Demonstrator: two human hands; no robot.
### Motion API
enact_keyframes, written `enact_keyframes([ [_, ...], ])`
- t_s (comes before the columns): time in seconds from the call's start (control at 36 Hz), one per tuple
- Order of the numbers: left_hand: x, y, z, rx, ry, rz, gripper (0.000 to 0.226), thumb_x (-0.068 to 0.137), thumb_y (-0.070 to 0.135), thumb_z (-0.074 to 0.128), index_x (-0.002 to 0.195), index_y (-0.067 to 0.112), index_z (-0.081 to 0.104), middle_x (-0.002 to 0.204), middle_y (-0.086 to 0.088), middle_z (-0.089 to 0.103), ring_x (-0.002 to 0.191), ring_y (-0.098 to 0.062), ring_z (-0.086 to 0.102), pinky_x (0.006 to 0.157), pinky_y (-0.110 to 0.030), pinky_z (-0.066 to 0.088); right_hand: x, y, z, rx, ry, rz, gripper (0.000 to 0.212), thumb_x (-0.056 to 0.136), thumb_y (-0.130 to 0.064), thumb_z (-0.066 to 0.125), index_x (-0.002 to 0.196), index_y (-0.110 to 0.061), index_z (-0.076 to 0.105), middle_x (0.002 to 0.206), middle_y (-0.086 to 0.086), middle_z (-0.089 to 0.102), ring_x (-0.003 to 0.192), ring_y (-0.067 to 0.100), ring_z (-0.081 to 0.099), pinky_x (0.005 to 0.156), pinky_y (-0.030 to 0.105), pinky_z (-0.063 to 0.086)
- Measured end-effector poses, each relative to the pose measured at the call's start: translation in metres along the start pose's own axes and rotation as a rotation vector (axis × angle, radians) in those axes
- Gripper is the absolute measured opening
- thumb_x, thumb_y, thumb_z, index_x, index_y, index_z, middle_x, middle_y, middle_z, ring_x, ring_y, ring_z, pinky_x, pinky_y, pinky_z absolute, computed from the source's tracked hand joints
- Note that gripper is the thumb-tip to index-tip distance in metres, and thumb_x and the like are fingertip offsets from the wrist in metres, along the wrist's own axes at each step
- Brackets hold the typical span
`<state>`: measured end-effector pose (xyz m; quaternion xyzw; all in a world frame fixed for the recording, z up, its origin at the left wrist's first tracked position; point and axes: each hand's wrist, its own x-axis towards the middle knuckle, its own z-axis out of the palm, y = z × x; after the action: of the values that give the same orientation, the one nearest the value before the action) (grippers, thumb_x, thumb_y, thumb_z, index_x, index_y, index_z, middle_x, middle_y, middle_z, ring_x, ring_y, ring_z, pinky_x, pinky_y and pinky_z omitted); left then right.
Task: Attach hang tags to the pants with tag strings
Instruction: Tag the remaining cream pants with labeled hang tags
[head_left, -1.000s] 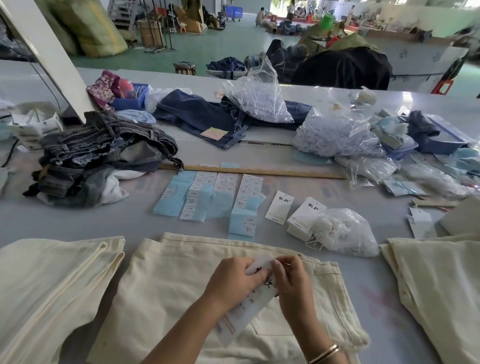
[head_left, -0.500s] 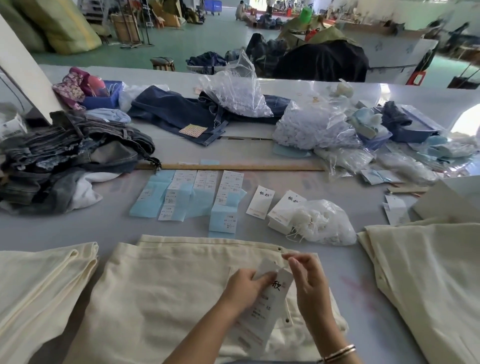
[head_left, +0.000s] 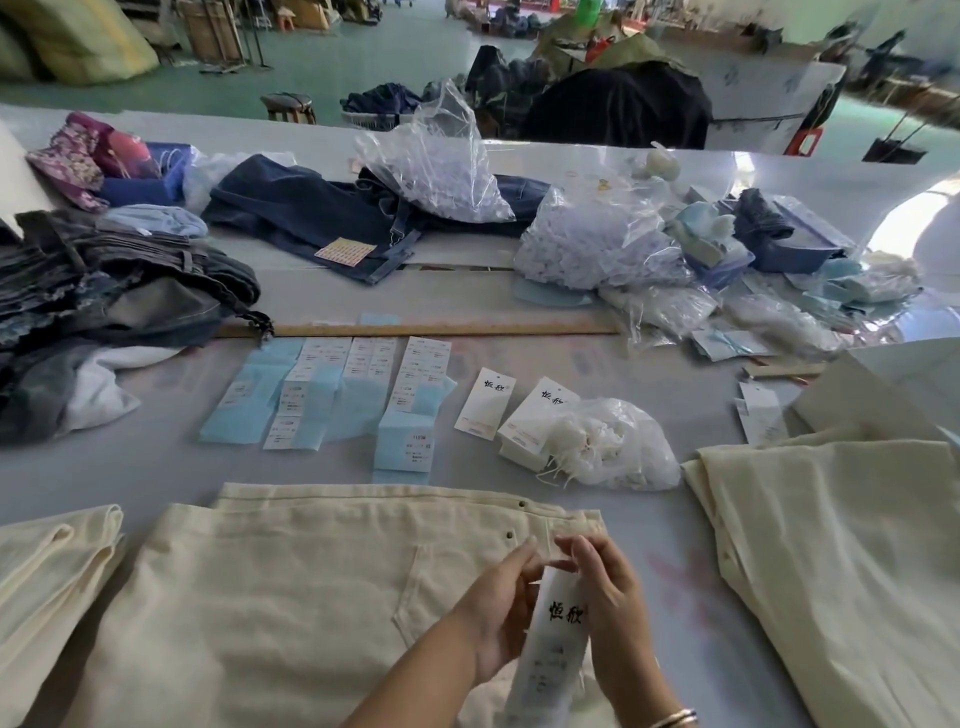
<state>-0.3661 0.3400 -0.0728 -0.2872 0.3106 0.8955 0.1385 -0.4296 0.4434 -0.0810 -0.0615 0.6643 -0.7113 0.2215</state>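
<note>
On the grey worktop (head_left: 156, 467), both hands are pinching a long white paper hang tag (head_left: 553, 639) over cream cotton pants (head_left: 291, 597), left hand (head_left: 501, 613) steadying, right hand (head_left: 605, 597) fingers clamped near its top, probably threading string.

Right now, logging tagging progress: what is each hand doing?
Left hand: holding the hang tag.
Right hand: pinching the same tag's top end.

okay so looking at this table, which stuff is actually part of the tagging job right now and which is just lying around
In use: hang tag held by left hand and right hand; cream pants; bag of tag strings; spare tags.

Lying about: dark jeans pile, wooden ruler, blue sticker sheets.
</note>
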Motion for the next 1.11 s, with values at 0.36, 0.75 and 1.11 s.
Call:
enact_keyframes([
  [0.36, 0.019, -0.009, -0.018, 0.436, 0.202, 0.243, 0.016, 0.095, 0.009, 0.056, 0.088, 0.013, 0.069, 0.065, 0.006, 0.057, 0.061, -0.005, 0.054, 0.065, -0.018, 0.049, 0.02, -0.007, -0.012, 0.052, 0.092, -0.073, 0.024, 0.096, -0.018, 0.046, 0.085, -0.004, 0.061, 0.082, -0.002, 0.073, 0.074, 0.002, 0.061, 0.068, 0.009, 0.046],
  [0.75, 0.062, 0.016, -0.03, 1.234, 0.416, 0.267, 0.018, 0.09, 0.027, 0.058, 0.101, 0.023, 0.072, 0.094, 0.0, 0.069, 0.082, -0.012, 0.061, 0.076, -0.02, 0.047, 0.054, 0.013, -0.038, 0.019, 0.174, 0.323, 0.018, 0.095, -0.01, 0.055, 0.086, 0.003, 0.064, 0.061, 0.003, 0.06, 0.048, 0.007, 0.049, 0.042, 0.015, 0.039],
  [1.11, 0.109, 0.024, -0.005, 1.536, 0.535, 0.404, 0.019, 0.092, 0.033, 0.054, 0.109, 0.027, 0.062, 0.113, -0.003, 0.067, 0.105, -0.025, 0.061, 0.078, -0.03, 0.045, 0.057, 0.028, -0.034, -0.018, 0.249, 0.358, 0.037, 0.087, 0.024, 0.042, 0.065, -0.005, 0.046, 0.065, 0.01, 0.044, 0.059, 0.019, 0.033, 0.05, 0.025, 0.033],
])
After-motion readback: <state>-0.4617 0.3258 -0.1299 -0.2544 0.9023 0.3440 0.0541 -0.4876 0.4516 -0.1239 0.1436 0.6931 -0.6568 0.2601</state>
